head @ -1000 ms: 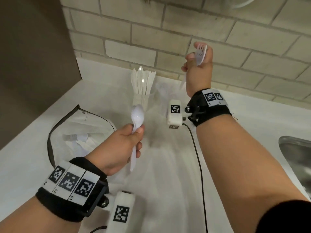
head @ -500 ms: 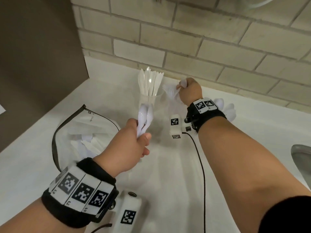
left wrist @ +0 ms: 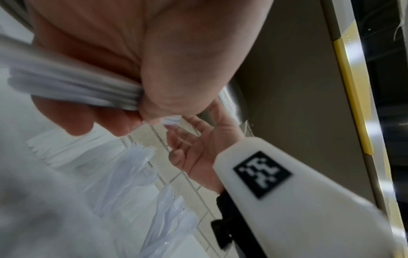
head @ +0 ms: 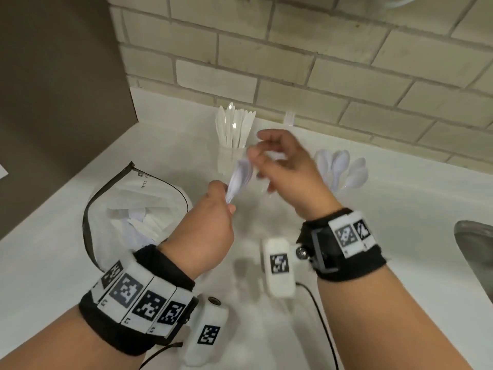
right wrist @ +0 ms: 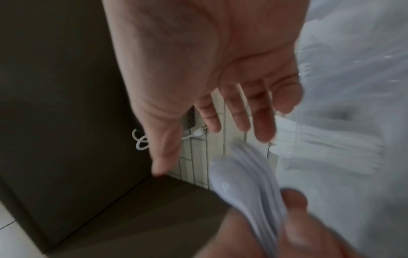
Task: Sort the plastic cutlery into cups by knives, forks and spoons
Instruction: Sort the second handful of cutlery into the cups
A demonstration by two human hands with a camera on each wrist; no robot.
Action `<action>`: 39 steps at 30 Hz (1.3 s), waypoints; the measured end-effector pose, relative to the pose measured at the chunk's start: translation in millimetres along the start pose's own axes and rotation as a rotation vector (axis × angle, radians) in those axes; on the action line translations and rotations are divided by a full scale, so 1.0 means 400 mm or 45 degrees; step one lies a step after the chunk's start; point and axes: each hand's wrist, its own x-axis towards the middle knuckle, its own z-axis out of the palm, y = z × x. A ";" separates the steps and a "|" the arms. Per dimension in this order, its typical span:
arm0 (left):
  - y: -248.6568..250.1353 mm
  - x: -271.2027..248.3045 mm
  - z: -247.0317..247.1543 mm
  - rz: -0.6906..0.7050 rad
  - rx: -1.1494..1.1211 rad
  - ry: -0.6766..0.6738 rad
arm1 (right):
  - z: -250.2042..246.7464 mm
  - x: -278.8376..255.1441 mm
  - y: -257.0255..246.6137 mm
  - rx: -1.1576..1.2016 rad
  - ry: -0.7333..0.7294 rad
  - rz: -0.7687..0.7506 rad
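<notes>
My left hand (head: 226,202) grips a small bundle of white plastic spoons (head: 240,180) by the handles, bowls pointing up and away; the left wrist view shows the handles (left wrist: 73,87) pinched under the thumb. My right hand (head: 262,158) hovers just over the spoon bowls, fingers spread and empty, as the right wrist view (right wrist: 220,131) confirms. Behind stands a clear cup of knives (head: 234,126). One fork (head: 289,118) sticks up behind my right hand; its cup is hidden. A cup of spoons (head: 344,169) stands to the right.
An open plastic bag (head: 138,214) with loose white cutlery lies at the left on the white counter (head: 400,209). A steel sink (head: 474,257) lies at the right edge. A dark panel (head: 53,102) stands on the left, a tiled wall behind.
My right hand lowered the fork by the knife cup, let it go, and came back empty over the left hand. The left hand kept its spoons and drifted slightly forward.
</notes>
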 end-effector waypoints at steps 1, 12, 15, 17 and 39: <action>0.007 -0.002 0.002 0.032 0.004 -0.043 | 0.009 -0.029 -0.003 -0.048 -0.143 0.006; 0.042 -0.031 0.013 0.096 0.068 -0.291 | 0.002 -0.126 0.016 -0.041 -0.155 0.146; 0.053 -0.037 0.014 0.113 0.007 -0.352 | 0.002 -0.132 0.033 -0.133 -0.078 0.064; 0.057 -0.042 0.018 0.131 -0.029 -0.401 | -0.010 -0.132 0.039 -0.202 -0.048 0.025; -0.199 -0.108 -0.109 -0.183 0.393 -0.056 | -0.234 0.028 0.170 -1.319 0.465 0.090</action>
